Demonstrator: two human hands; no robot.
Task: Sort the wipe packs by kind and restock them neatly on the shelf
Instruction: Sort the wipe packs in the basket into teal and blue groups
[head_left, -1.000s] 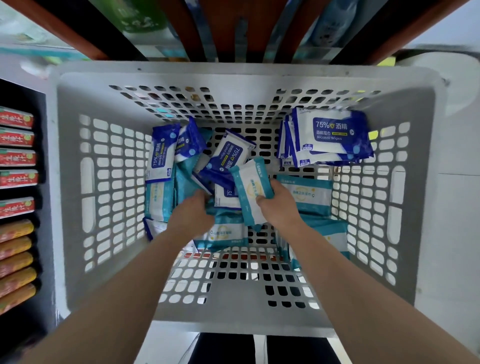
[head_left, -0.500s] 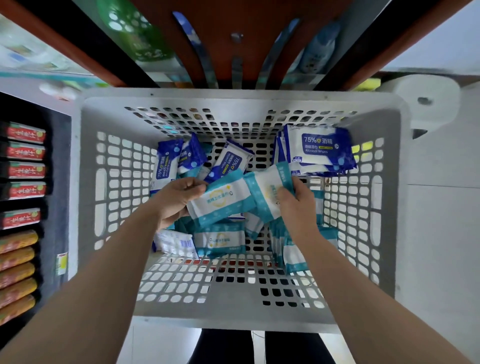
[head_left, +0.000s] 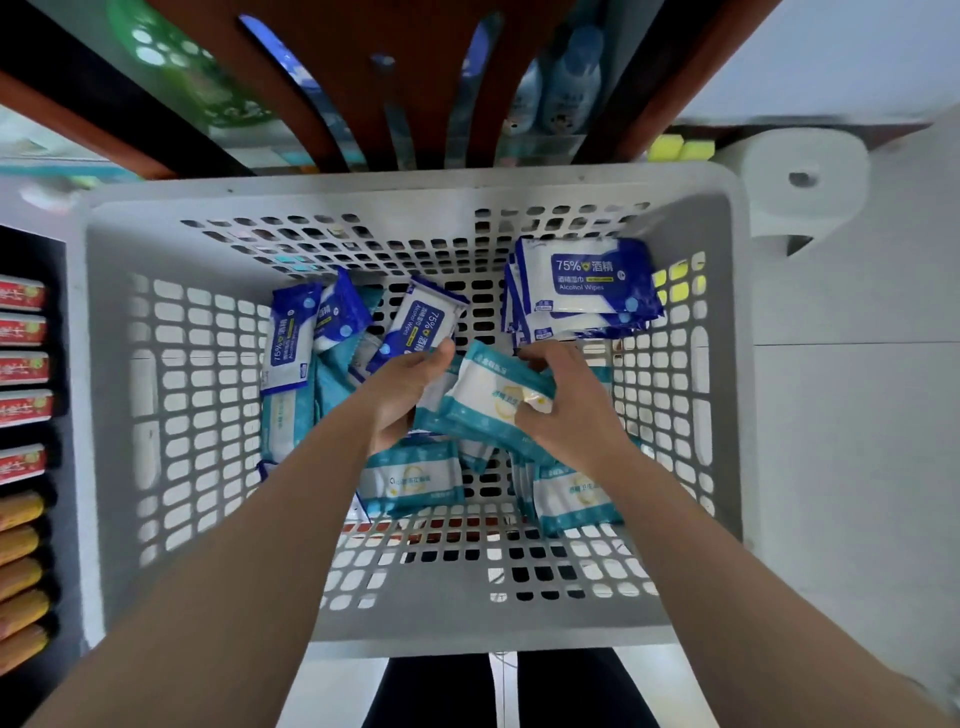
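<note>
Teal packs (head_left: 488, 400) sit clasped between your left hand (head_left: 397, 402) and right hand (head_left: 569, 410) inside the basket (head_left: 156, 364); square their edges, then set them apart from the blue packs (head_left: 582, 283) stacked far-right.

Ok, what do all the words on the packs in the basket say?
"75% 酒精", "Alcohol Wipes": top blue pack of the back right stack; its smaller print is too small to read.
"75%": left blue pack, print turned sideways.
"Alcohol Wipes": tilted blue pack in the middle.
Too blurred to read: held teal pack, the other teal ones, red packs at the left.
</note>
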